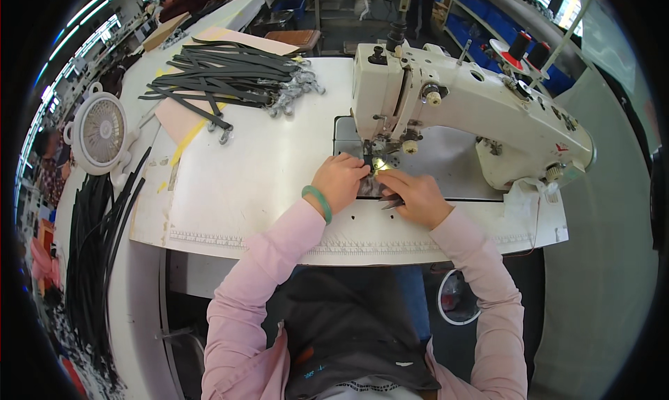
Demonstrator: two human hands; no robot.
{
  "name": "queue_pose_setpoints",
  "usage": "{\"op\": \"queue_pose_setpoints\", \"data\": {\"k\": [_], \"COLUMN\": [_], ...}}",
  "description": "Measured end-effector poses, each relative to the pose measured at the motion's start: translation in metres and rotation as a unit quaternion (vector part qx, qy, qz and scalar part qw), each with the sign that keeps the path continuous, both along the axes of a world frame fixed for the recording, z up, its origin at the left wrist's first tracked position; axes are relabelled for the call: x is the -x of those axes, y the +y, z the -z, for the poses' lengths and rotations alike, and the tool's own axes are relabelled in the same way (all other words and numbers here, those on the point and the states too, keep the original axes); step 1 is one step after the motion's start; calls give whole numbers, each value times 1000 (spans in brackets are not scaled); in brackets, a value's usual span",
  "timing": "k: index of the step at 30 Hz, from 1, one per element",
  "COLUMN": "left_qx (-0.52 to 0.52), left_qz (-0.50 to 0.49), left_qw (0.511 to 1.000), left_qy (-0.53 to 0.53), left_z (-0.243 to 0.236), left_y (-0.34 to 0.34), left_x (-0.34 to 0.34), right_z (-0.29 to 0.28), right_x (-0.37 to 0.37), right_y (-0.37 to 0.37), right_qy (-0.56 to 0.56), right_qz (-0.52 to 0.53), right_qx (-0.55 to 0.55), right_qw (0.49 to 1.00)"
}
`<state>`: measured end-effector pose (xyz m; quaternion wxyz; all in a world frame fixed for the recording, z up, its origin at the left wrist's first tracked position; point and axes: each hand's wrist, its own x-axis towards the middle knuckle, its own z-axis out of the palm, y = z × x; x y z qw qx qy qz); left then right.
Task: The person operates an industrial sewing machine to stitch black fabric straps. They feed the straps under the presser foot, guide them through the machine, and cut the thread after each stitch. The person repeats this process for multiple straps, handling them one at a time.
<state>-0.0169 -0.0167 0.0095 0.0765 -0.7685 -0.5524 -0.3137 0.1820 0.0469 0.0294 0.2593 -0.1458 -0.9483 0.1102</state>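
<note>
A white sewing machine (446, 86) stands on the right half of the table, its small lamp glowing by the needle. Under the needle lies the end of a dark strap, with a grey, plastic-looking wrapped piece (367, 186) between my hands. My left hand (339, 180), a green bangle at its wrist, is closed with its fingertips pressed on the strap just left of the needle. My right hand (419, 196) curls close on the other side. Out of its palm stick the dark pointed blades of thread snips (392, 201); its thumb and forefinger reach toward the wrapped piece.
A bundle of dark straps (230, 72) with plastic-wrapped ends lies at the far left. Long black strips (90, 247) hang over the left table beside a small white fan (101, 132). Thread cones (519, 46) stand behind the machine. A white cloth (526, 199) lies near the right edge.
</note>
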Motion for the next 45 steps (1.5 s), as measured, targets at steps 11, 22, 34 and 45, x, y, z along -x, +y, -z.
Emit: {"op": "queue_pose_setpoints", "data": {"k": [11,22,34,45], "left_qx": [48,9,45,22], "left_qz": [-110,-86,-72,-57], "left_qw": [992,996,996,998], "left_qy": [32,20,12,17], "left_z": [2,7,2,9], "left_y": [-1,2,3,11], "left_x": [-15,-10,-8,-13], "right_z": [-91,-75,-65,-49], "right_x": [-173,-396,-366,-418], "right_y": [98,258,217,232], "right_qy": [582,189,391,390], "right_qz": [352,654,540,547], "right_qx": [-2,149,12,97], "right_qw": [733,717,746,735]}}
